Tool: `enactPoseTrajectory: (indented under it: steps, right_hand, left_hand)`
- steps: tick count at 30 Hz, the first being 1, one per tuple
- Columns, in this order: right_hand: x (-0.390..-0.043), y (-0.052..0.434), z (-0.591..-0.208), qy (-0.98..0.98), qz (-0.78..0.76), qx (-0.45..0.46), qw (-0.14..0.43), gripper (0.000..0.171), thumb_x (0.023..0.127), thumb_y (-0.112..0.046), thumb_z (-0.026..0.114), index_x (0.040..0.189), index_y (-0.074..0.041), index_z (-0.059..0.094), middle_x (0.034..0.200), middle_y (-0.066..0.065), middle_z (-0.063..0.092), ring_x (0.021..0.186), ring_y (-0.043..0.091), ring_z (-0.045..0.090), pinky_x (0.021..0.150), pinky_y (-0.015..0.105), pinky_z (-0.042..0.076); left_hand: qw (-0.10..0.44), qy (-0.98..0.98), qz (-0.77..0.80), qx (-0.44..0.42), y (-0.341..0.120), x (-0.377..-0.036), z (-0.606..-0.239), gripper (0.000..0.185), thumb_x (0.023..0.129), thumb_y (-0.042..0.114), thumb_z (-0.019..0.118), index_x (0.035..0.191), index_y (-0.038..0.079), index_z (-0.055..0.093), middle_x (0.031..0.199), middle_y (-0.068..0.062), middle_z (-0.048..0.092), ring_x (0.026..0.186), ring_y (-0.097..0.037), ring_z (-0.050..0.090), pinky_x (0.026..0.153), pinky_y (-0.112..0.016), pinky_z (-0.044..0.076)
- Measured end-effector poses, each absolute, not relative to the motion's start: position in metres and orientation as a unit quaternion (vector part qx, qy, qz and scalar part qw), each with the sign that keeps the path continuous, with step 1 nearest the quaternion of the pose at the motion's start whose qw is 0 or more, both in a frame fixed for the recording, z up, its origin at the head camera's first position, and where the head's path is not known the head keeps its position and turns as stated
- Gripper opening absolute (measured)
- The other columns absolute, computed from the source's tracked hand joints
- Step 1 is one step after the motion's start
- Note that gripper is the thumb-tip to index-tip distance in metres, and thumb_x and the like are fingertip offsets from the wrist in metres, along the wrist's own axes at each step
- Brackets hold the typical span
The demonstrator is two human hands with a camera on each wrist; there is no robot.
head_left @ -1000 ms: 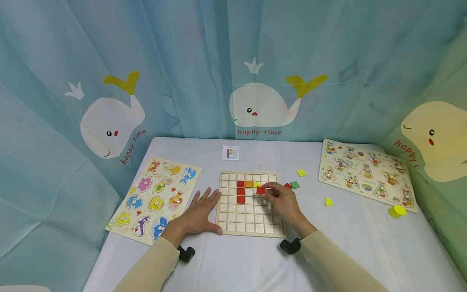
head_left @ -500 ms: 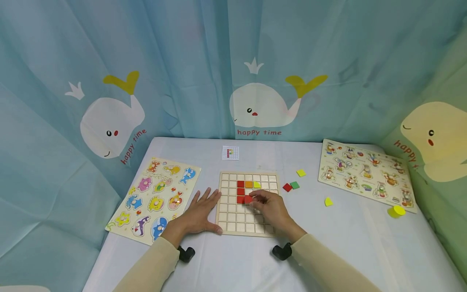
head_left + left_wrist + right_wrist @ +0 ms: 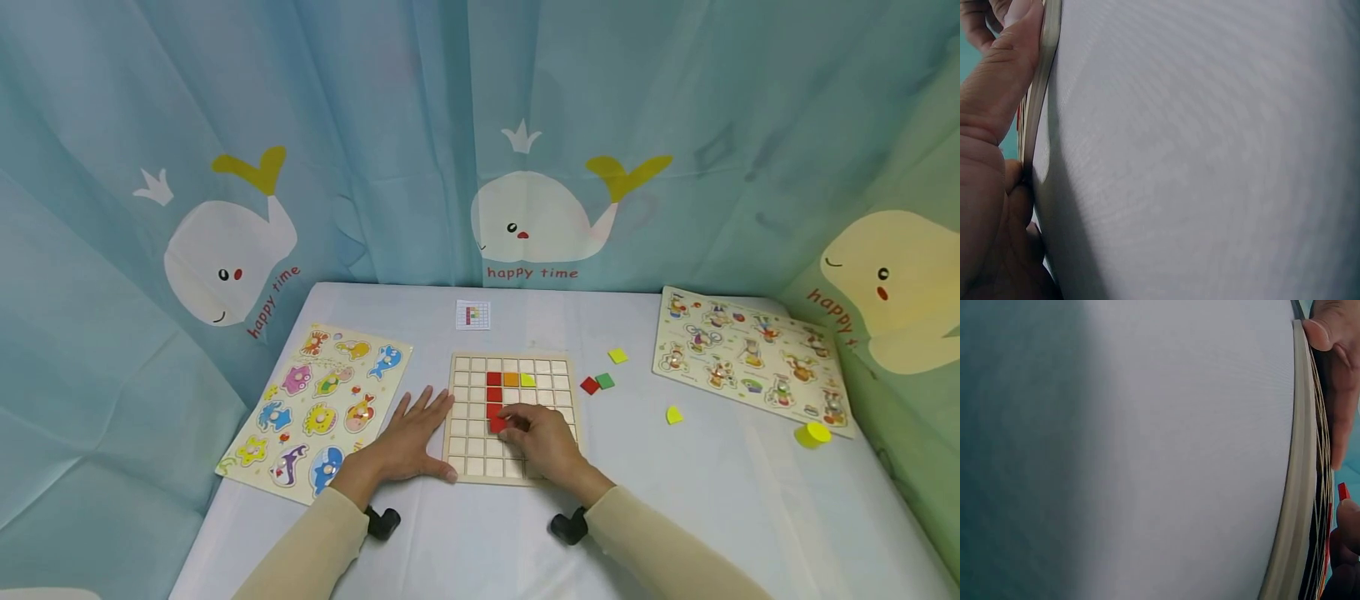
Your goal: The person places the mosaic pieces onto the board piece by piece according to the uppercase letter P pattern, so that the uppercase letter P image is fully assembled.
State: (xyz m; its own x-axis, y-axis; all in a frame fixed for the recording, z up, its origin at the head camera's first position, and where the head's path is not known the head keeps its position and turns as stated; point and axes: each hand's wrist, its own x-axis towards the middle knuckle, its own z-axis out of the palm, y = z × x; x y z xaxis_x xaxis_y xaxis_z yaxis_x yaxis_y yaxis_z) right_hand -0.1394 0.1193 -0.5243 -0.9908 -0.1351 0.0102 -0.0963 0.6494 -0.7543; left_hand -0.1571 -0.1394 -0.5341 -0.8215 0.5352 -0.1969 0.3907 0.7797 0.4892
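Observation:
A wooden grid board [image 3: 555, 367] lies on the white table in the head view. In its cells sit three red tiles [image 3: 493, 393] in a column, an orange tile [image 3: 511, 379] and a yellow-green tile [image 3: 528, 380]. My right hand [image 3: 513, 429] pinches another red tile [image 3: 498, 425] low over the board, just below the red column. My left hand [image 3: 408, 433] lies flat, fingers spread, against the board's left edge. In the left wrist view its thumb [image 3: 1016, 69] presses the board's rim [image 3: 1044, 75]. The right wrist view shows the board edge [image 3: 1294, 487] and a sliver of the red tile [image 3: 1342, 490].
Loose tiles lie right of the board: red [image 3: 589, 385], green [image 3: 605, 381], yellow [image 3: 618, 356] and another yellow [image 3: 675, 414]. A pattern card [image 3: 473, 315] lies behind it. Animal puzzle boards lie at left [image 3: 318, 408] and right [image 3: 750, 358]. A yellow round piece [image 3: 813, 434] sits far right.
My right hand has carried the red tile from the board's upper right down and left to below the red column. The left hand has stayed put.

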Motion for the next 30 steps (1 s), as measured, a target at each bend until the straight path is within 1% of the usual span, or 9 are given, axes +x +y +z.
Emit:
enactPoseTrajectory:
  steps: [11, 17, 22, 30]
  right_hand:
    - [-0.1411, 0.1159, -0.5247, 0.921, -0.382, -0.075, 0.031, 0.022, 0.079, -0.014, 0.081, 0.099, -0.019, 0.075, 0.077, -0.014, 0.064, 0.073, 0.008, 0.055, 0.066, 0.022, 0.049]
    - [-0.1411, 0.1146, -0.5241, 0.917, -0.389, -0.073, 0.042, 0.023, 0.079, -0.015, 0.081, 0.101, -0.018, 0.075, 0.081, -0.012, 0.068, 0.073, 0.006, 0.057, 0.067, 0.022, 0.050]
    - [-0.1414, 0.1137, -0.5242, 0.917, -0.389, -0.073, 0.048, 0.023, 0.079, -0.015, 0.080, 0.101, -0.018, 0.075, 0.085, -0.011, 0.070, 0.074, 0.008, 0.056, 0.067, 0.023, 0.050]
    - [-0.1416, 0.1128, -0.5238, 0.922, -0.377, -0.069, 0.048, 0.025, 0.079, -0.016, 0.081, 0.103, -0.017, 0.075, 0.079, -0.013, 0.065, 0.073, 0.008, 0.054, 0.065, 0.021, 0.048]
  left_hand:
    - [0.166, 0.929, 0.222, 0.247, -0.1390, -0.1564, -0.5334, 0.127, 0.061, 0.074, 0.074, 0.158, 0.019, 0.014, 0.165, 0.003, 0.011, 0.153, -0.022, -0.003, 0.124, -0.047, -0.007]
    - [0.164, 0.929, 0.220, 0.248, -0.1391, -0.1558, -0.5333, 0.126, 0.062, 0.074, 0.074, 0.158, 0.019, 0.013, 0.165, 0.003, 0.010, 0.154, -0.023, -0.003, 0.124, -0.047, -0.007]
    - [0.163, 0.929, 0.223, 0.247, -0.1392, -0.1553, -0.5329, 0.126, 0.062, 0.072, 0.075, 0.158, 0.018, 0.014, 0.165, 0.003, 0.011, 0.154, -0.023, -0.002, 0.124, -0.047, -0.006]
    - [0.162, 0.929, 0.226, 0.246, -0.1393, -0.1558, -0.5333, 0.127, 0.061, 0.073, 0.075, 0.158, 0.018, 0.014, 0.165, 0.003, 0.011, 0.154, -0.022, -0.002, 0.124, -0.047, -0.006]
